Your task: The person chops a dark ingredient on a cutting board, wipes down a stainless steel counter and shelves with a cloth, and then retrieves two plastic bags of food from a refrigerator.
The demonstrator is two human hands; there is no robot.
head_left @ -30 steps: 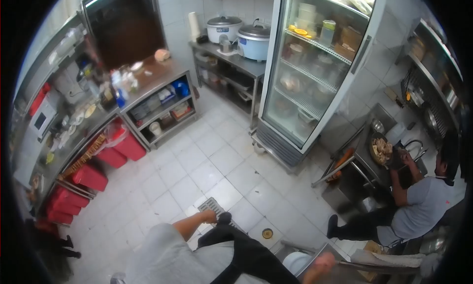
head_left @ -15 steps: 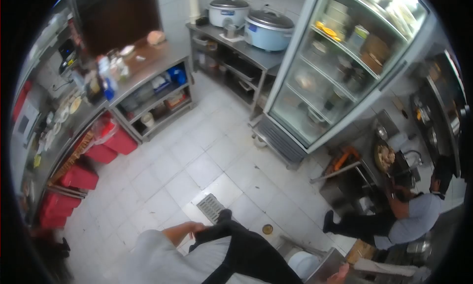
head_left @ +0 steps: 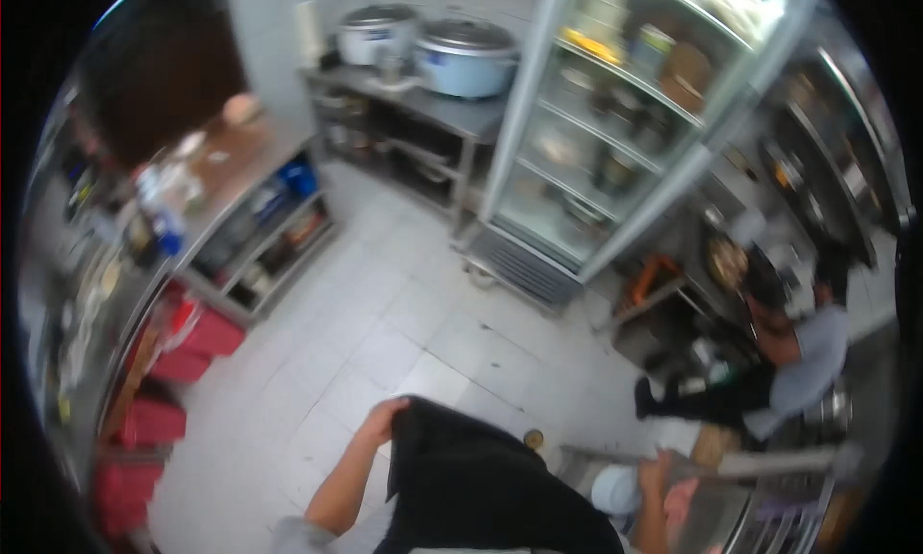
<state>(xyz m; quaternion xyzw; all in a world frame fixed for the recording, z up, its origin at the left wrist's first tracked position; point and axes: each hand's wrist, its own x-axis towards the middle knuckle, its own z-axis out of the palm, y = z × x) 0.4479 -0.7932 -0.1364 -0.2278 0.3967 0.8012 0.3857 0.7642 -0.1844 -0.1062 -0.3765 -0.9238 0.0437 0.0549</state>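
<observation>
My left hand (head_left: 387, 419) is closed on the upper edge of a black apron (head_left: 471, 477), holding the cloth away from my body to the left. The apron spreads across my front over a grey shirt. My right hand (head_left: 657, 469) is at the right, by the near end of a metal counter and beside a white round container (head_left: 615, 489). Its fingers are blurred, and what it touches cannot be made out. Just right of that forearm lies something pink (head_left: 679, 501), too blurred to name.
A glass-door fridge (head_left: 615, 140) stands ahead, with rice cookers (head_left: 466, 59) on a steel table to its left. Red bins (head_left: 207, 333) sit under the left counter. A co-worker (head_left: 808, 362) stands at the right near a pan (head_left: 728, 263). Tiled floor (head_left: 356, 314) lies between.
My left hand has lifted the apron's edge, spreading the cloth out. My right hand has come up into fuller view beside the white container. The camera view has shifted.
</observation>
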